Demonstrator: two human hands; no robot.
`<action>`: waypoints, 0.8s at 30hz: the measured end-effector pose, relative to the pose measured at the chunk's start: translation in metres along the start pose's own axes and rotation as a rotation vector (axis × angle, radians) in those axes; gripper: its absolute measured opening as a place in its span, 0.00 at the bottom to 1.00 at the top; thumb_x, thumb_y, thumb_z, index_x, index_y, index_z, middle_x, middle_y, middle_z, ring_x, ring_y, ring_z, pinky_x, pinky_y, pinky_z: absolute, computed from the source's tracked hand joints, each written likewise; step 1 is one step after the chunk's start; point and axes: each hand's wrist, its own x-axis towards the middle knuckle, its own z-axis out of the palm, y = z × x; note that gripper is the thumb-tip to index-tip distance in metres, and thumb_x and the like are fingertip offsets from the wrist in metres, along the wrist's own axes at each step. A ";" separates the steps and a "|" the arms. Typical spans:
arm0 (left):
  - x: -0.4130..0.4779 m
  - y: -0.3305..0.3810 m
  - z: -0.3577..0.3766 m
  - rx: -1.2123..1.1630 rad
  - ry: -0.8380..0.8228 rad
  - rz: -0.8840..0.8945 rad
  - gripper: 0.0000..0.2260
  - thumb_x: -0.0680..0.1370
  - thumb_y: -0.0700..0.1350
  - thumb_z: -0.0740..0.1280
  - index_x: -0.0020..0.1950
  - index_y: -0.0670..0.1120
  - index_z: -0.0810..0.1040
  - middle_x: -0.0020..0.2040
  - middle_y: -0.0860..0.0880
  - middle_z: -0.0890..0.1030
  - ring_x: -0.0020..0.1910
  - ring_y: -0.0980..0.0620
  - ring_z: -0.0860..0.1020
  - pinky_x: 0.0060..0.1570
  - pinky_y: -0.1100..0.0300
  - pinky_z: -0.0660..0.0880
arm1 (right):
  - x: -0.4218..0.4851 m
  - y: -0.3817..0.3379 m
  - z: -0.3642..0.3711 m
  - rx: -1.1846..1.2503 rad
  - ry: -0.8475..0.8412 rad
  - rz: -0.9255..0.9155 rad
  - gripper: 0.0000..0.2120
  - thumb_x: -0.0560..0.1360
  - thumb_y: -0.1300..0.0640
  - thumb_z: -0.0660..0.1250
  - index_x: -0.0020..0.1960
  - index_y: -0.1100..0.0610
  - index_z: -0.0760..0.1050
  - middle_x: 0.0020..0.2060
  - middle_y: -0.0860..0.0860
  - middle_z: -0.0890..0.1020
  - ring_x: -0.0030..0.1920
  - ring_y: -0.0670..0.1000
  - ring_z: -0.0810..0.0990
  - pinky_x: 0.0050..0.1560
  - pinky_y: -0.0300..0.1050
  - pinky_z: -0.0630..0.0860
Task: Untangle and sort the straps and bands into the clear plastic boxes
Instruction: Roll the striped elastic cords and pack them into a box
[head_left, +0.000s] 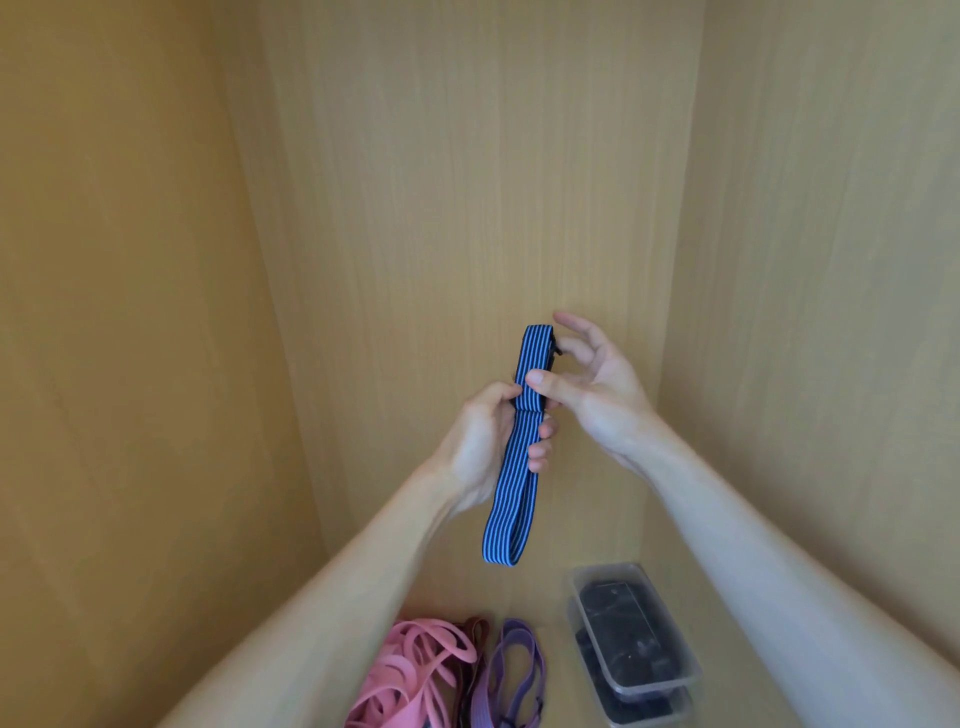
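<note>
At the bottom edge of the frame, left of centre, a tangled heap of pink bands lies on the wooden shelf. A dark red band shows at its far edge, and a purple strap lies just beside it on the right. In the lower right are two clear plastic boxes, the farther one overlapping the nearer. Both hold dark things, blurred through the plastic.

Your bare forearms rise from the lower corners and meet at the middle of the frame, well above the shelf. There you hold the blue striped strap folded into a long flat loop. Its lower bend hangs free over the shelf and its upper fold points at the back panel. Your left hand grips the strap about midway, fingers curled round it from behind. Your right hand comes in from the right. Its thumb lies flat on the front of the strap just above your left hand, and its fingers are spread and loose. One fingertip is near a small black buckle at the strap's upper right edge.

Behind your hands the wooden back panel fills the upper frame.
</note>
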 end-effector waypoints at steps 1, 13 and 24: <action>0.000 0.000 0.000 0.025 0.002 -0.001 0.14 0.82 0.48 0.48 0.58 0.41 0.66 0.36 0.45 0.69 0.28 0.51 0.65 0.29 0.59 0.65 | -0.001 -0.002 -0.001 -0.008 -0.011 -0.012 0.34 0.74 0.69 0.72 0.74 0.52 0.63 0.63 0.47 0.78 0.32 0.58 0.80 0.29 0.47 0.77; -0.003 0.004 -0.001 0.180 0.097 0.024 0.15 0.85 0.42 0.49 0.54 0.39 0.74 0.38 0.45 0.82 0.33 0.48 0.75 0.35 0.60 0.77 | -0.005 -0.009 0.000 -0.334 -0.063 -0.199 0.31 0.73 0.75 0.70 0.64 0.46 0.68 0.51 0.52 0.77 0.41 0.48 0.82 0.42 0.48 0.81; 0.001 0.000 -0.005 0.219 0.237 0.033 0.14 0.85 0.39 0.53 0.55 0.35 0.77 0.37 0.43 0.83 0.35 0.48 0.81 0.37 0.58 0.78 | -0.011 -0.013 -0.001 -0.818 -0.078 -0.375 0.28 0.74 0.67 0.69 0.59 0.39 0.64 0.50 0.45 0.81 0.34 0.52 0.82 0.43 0.49 0.77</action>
